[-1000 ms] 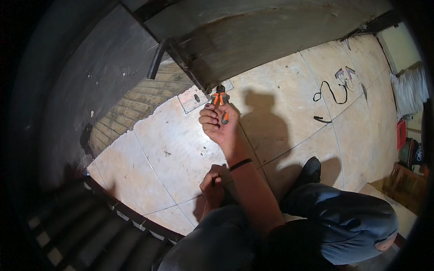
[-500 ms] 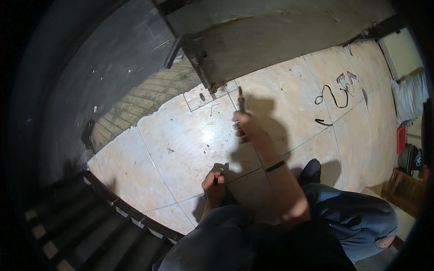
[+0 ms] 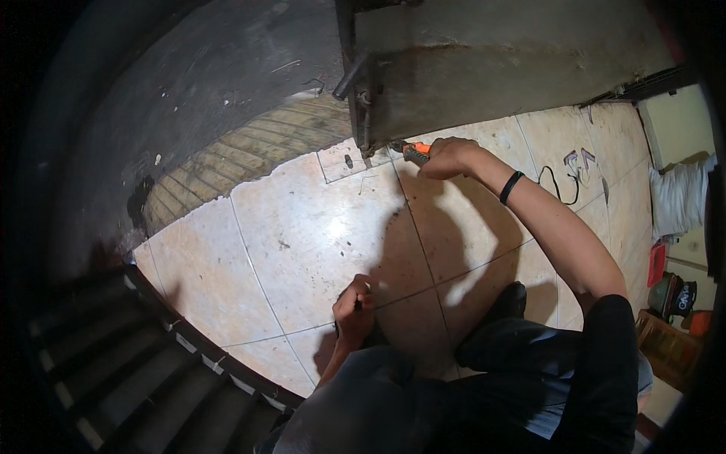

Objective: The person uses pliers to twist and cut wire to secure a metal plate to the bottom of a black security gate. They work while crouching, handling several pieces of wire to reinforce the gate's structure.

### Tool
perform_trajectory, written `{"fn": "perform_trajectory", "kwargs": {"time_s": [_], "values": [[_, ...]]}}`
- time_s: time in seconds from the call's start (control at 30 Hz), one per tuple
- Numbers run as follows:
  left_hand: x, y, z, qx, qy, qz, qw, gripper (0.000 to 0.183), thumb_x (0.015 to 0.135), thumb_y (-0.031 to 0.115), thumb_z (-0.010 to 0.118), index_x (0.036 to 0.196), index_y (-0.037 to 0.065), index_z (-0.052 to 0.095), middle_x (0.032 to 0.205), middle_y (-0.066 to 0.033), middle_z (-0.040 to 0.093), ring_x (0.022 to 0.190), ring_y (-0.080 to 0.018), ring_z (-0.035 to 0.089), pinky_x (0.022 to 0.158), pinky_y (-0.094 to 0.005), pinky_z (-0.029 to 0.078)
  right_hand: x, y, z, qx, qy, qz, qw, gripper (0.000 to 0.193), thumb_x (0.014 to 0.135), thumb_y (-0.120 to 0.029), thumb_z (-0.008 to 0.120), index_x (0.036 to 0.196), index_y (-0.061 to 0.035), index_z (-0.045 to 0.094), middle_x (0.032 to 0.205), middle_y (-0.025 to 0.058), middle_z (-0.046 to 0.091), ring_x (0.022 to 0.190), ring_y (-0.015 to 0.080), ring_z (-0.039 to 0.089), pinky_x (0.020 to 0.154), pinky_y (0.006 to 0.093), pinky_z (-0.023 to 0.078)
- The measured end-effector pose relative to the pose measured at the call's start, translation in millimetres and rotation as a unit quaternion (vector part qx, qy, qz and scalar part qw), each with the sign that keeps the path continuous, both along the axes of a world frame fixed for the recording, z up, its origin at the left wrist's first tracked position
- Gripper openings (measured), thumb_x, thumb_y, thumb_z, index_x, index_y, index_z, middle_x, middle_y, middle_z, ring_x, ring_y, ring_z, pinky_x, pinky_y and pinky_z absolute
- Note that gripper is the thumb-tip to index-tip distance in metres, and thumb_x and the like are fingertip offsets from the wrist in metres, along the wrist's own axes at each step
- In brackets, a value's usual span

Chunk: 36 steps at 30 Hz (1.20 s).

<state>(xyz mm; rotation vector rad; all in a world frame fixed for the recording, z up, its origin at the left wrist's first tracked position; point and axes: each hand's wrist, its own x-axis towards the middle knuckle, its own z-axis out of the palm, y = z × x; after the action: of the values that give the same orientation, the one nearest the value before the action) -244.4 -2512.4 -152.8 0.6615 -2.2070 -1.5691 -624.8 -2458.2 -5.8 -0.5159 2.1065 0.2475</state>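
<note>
My right hand is closed around a pair of pliers with orange and dark handles. The pliers' head points left, close to the lower corner of a grey metal door. Whether the jaws touch the door or the floor I cannot tell. At that corner a vertical bolt runs down the door's edge. My left hand is held closed above the tiles by my knee. A dark bit shows between its fingers, too small to name. A small dark piece lies on the tile beside the bolt.
Beige tiles cover the floor, with grit scattered on them. Ridged yellowish flooring lies beyond. Dark steps drop away at lower left. A black cord lies to the right, near a white sack and a wooden box.
My right hand has moved right and forward, turning the pliers from upright to pointing left at the door's corner. My head view has shifted slightly. The left hand stays closed in much the same place.
</note>
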Motion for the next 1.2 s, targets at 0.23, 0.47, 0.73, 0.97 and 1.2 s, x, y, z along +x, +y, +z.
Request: {"fn": "perform_trajectory", "kwargs": {"time_s": [0.23, 0.47, 0.73, 0.97, 1.2], "values": [[0, 0, 4, -0.062, -0.016, 0.018, 0.998, 0.006, 0.092, 0.008, 0.066, 0.094, 0.003, 0.066, 0.08, -0.0163, 0.068, 0.073, -0.0341, 0.07, 0.067, -0.0401, 0.056, -2, 0, -4, 0.051, -0.011, 0.012, 0.999, 0.045, 0.079, -0.025, 0.06, 0.116, 0.0, 0.068, 0.109, 0.0189, 0.074, 0.097, 0.0283, 0.073, 0.087, 0.0387, 0.054], [0, -1, 3, -0.055, -0.003, 0.001, 0.999, 0.007, 0.089, 0.008, 0.07, 0.092, 0.002, 0.067, 0.08, -0.0169, 0.068, 0.071, -0.0349, 0.069, 0.066, -0.0397, 0.056, 30, 43, -10, 0.023, 0.286, 0.19, 0.939, 0.063, 0.079, -0.041, 0.078, 0.121, -0.0004, 0.055, 0.119, 0.0152, 0.061, 0.114, 0.0283, 0.059, 0.088, 0.037, 0.055], [-72, -46, 46, 0.08, -0.069, 0.097, 0.99, 0.017, 0.099, 0.016, 0.068, 0.097, 0.0, 0.063, 0.079, -0.0039, 0.062, 0.072, -0.0101, 0.053, 0.067, -0.026, 0.045, 37, 75, 13, -0.003, 0.05, 0.031, 0.998, 0.071, 0.085, -0.042, 0.067, 0.133, 0.0082, 0.051, 0.122, 0.0245, 0.068, 0.117, 0.0344, 0.067, 0.095, 0.0418, 0.054], [-141, -97, 73, 0.016, -0.011, 0.062, 0.998, 0.018, 0.104, 0.017, 0.064, 0.104, -0.001, 0.065, 0.08, 0.0001, 0.061, 0.069, -0.0055, 0.05, 0.063, -0.0234, 0.042, 45, 85, -40, -0.118, 0.187, -0.014, 0.975, 0.043, 0.082, -0.031, 0.067, 0.108, 0.0023, 0.057, 0.106, 0.0218, 0.067, 0.101, 0.0359, 0.068, 0.083, 0.0453, 0.056], [-71, -37, 55, -0.021, -0.012, 0.058, 0.998, 0.017, 0.102, 0.016, 0.066, 0.098, -0.001, 0.066, 0.077, -0.0038, 0.063, 0.07, -0.0084, 0.053, 0.065, -0.0254, 0.045, 25, 69, -45, -0.121, 0.538, 0.328, 0.767, 0.025, 0.079, -0.025, 0.07, 0.096, -0.0117, 0.056, 0.091, 0.0055, 0.052, 0.088, 0.0212, 0.051, 0.074, 0.0363, 0.044]]}}
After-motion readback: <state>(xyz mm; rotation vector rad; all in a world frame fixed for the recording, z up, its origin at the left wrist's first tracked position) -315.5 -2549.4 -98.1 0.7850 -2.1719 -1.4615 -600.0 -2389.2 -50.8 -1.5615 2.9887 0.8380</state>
